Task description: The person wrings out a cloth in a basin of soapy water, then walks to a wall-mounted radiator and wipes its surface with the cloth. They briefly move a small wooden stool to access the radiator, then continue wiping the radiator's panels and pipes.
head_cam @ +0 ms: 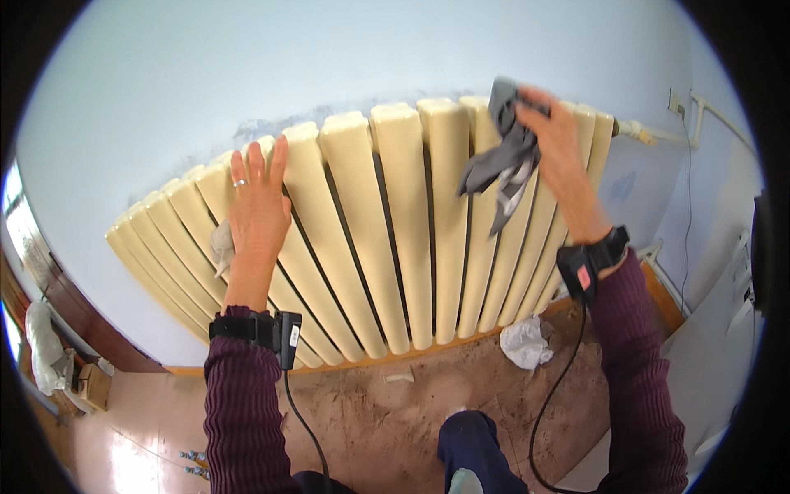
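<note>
A cream sectional radiator [395,185] stretches across the view against a pale blue wall. My left hand [259,204] lies palm down on its upper front, with three fingers extended to the top edge and a ring on one. From the outer side of that palm sticks out a small beige cloth [222,244], apparently held by the little finger, which is hidden. My right hand [555,133], slightly blurred, grips a bunched grey cloth [509,148] at the top of the right-hand sections. The cloth's loose ends hang over the radiator's front.
A crumpled white plastic bag [526,343] lies on the stained floor [382,426] below the radiator. A pipe [666,136] leaves its right end near a wall socket [675,100]. White panels [697,376] lean at right. A cardboard box [94,386] stands at left. Cables trail from both wristbands.
</note>
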`<state>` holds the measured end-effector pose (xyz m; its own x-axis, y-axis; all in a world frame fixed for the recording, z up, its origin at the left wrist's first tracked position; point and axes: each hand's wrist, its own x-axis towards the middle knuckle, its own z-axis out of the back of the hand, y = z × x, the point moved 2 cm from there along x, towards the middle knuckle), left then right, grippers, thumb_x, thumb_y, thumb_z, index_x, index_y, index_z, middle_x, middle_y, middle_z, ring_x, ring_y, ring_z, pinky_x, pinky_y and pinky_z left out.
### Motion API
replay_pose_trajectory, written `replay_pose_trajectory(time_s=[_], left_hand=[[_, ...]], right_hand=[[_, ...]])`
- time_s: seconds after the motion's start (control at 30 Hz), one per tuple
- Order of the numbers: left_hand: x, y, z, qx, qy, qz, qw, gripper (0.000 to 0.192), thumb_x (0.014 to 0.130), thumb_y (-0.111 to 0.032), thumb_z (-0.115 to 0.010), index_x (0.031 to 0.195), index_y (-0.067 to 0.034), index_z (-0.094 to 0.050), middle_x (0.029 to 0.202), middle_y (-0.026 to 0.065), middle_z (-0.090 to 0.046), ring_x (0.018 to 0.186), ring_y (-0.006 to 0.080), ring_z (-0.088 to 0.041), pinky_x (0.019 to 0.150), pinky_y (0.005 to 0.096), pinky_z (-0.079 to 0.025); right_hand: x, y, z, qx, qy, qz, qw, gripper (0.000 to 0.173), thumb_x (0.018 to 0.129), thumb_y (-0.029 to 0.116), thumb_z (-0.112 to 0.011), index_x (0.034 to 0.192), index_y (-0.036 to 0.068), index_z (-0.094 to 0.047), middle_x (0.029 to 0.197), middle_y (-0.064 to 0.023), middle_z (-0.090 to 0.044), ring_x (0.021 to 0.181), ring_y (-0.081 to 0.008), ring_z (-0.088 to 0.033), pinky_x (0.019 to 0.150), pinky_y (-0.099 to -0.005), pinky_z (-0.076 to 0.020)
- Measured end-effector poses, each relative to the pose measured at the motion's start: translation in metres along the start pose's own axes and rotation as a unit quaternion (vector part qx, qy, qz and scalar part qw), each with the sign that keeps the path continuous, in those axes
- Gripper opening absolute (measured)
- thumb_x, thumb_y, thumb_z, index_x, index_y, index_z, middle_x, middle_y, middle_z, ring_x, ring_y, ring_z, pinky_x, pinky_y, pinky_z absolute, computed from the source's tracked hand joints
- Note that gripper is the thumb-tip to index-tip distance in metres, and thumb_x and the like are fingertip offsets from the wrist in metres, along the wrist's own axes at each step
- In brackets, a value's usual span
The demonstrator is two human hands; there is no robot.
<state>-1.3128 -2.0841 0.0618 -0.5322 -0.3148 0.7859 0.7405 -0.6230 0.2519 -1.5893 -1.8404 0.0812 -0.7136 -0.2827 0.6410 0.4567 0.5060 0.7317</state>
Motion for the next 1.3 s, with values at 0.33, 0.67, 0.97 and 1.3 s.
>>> replay_pose_trajectory(time_s=[0.33, 0.67, 0.97, 1.3], left_hand=[[0.001, -0.001, -0.008, 0.018, -0.009, 0.004, 1.000, 0.078, 0.078, -0.008, -0.056, 0.142, -0.029, -0.017, 0.140, 0.0076, -0.028, 0.130, 0.0354, -0.026, 0.071, 0.0361, -0.054], [0.003, 0.002, -0.012, -0.003, -0.074, -0.024, 0.997, 0.074, 0.073, -0.011, -0.056, 0.139, -0.029, -0.026, 0.138, 0.0037, -0.031, 0.127, 0.0336, -0.029, 0.077, 0.0432, -0.051], [0.003, 0.005, -0.020, -0.004, -0.118, -0.051, 0.992, 0.072, 0.072, -0.007, -0.051, 0.139, -0.023, -0.029, 0.136, 0.0058, -0.035, 0.124, 0.0314, -0.031, 0.095, 0.0434, -0.040], [0.011, 0.004, -0.026, 0.030, -0.181, -0.144, 0.972, 0.072, 0.070, -0.006, -0.052, 0.138, -0.016, -0.030, 0.130, 0.0101, -0.043, 0.119, 0.0314, -0.039, 0.104, 0.0415, -0.024]], right_hand=[[-0.050, -0.090, -0.019, -0.423, -0.042, 0.541, 0.725, 0.037, 0.064, -0.011, -0.057, 0.096, 0.004, -0.064, 0.107, -0.0075, -0.060, 0.104, -0.0275, -0.052, 0.088, -0.0357, -0.0448], [-0.155, -0.194, 0.022, -0.432, 0.039, 0.467, 0.770, 0.025, 0.066, 0.001, -0.063, 0.090, 0.006, -0.065, 0.102, -0.0053, -0.061, 0.101, -0.0243, -0.053, 0.077, -0.0347, -0.0434], [-0.259, -0.289, 0.060, -0.461, 0.149, 0.368, 0.794, 0.031, 0.064, 0.005, -0.065, 0.095, 0.008, -0.063, 0.108, -0.0030, -0.055, 0.105, -0.0214, -0.049, 0.072, -0.0350, -0.0410], [-0.385, -0.401, 0.093, -0.473, 0.270, -0.070, 0.836, 0.035, 0.067, -0.006, -0.062, 0.098, 0.009, -0.059, 0.106, -0.0068, -0.056, 0.104, -0.0255, -0.051, 0.076, -0.0364, -0.0440]])
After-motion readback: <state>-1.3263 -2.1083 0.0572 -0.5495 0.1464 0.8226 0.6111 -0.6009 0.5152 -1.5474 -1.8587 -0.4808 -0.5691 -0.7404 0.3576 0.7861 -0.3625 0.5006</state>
